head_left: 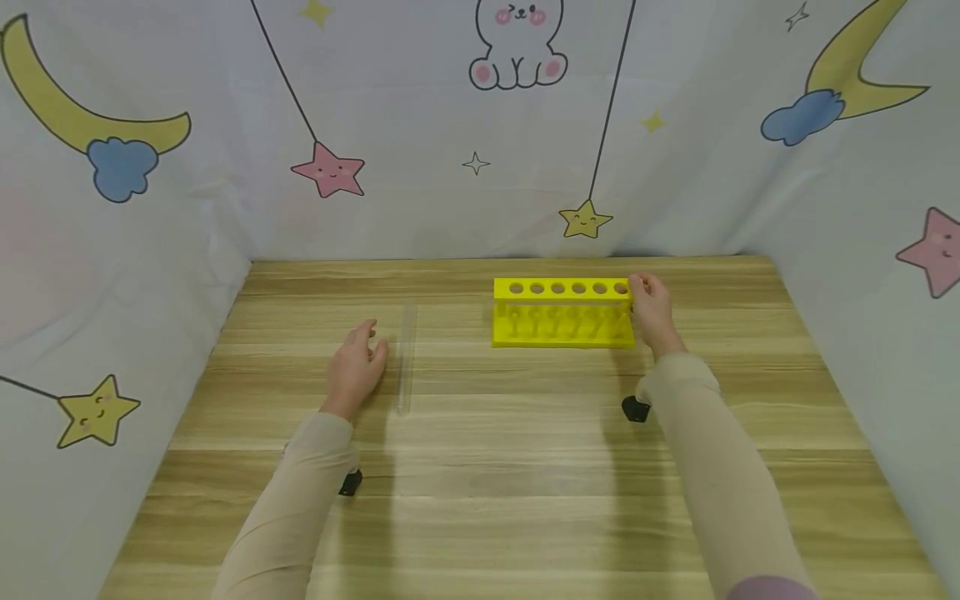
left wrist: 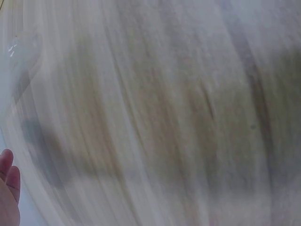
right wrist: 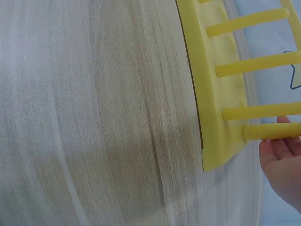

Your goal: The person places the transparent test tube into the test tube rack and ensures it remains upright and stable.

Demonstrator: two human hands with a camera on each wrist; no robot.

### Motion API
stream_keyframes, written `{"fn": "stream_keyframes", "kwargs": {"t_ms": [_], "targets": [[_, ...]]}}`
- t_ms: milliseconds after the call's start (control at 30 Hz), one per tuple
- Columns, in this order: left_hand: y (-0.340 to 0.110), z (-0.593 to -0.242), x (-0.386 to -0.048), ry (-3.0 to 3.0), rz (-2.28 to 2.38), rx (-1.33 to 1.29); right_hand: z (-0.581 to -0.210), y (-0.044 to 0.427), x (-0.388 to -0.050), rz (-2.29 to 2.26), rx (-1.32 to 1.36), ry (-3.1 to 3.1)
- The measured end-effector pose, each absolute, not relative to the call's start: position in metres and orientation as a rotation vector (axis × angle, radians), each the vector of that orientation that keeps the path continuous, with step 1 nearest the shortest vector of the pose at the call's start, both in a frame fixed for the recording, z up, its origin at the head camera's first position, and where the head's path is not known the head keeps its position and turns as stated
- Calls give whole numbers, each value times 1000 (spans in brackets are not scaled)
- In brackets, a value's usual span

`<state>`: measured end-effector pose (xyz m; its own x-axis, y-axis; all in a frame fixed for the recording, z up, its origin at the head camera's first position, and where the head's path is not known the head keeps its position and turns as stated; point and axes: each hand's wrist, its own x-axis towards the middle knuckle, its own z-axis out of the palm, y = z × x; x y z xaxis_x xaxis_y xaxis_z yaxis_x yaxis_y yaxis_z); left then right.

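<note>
Yellow rack (head_left: pixel 564 297), six-holed, with upright pegs (right wrist: pixel 257 67); clear tube (head_left: pixel 406 358), perhaps glass.

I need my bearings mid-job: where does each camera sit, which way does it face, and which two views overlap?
Head: on the head, facing forward and down at table, tube and rack; left hand, right hand and sleeves show.
Left wrist: on that wrist, facing the table, blurred; part of the left hand shows at the lower left edge.
Right wrist: on that wrist, facing table and rack; part of the right hand shows at the right edge.
Shared: head and right wrist both show the right hand gripping the rack's end.
</note>
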<state>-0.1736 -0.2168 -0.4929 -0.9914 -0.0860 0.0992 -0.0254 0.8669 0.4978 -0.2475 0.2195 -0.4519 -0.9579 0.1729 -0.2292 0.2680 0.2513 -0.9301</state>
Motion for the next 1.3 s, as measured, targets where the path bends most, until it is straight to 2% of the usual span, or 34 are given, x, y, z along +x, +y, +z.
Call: {"fn": "stream_keyframes", "kwargs": {"t_ms": [867, 1300], "targets": [[-215, -495, -176, -2905, -795, 79, -452, 215, -243, -1797, 378, 2446], [-211, -492, -177, -2902, -829, 67, -466, 219, -246, -1856, 373, 2488]]}}
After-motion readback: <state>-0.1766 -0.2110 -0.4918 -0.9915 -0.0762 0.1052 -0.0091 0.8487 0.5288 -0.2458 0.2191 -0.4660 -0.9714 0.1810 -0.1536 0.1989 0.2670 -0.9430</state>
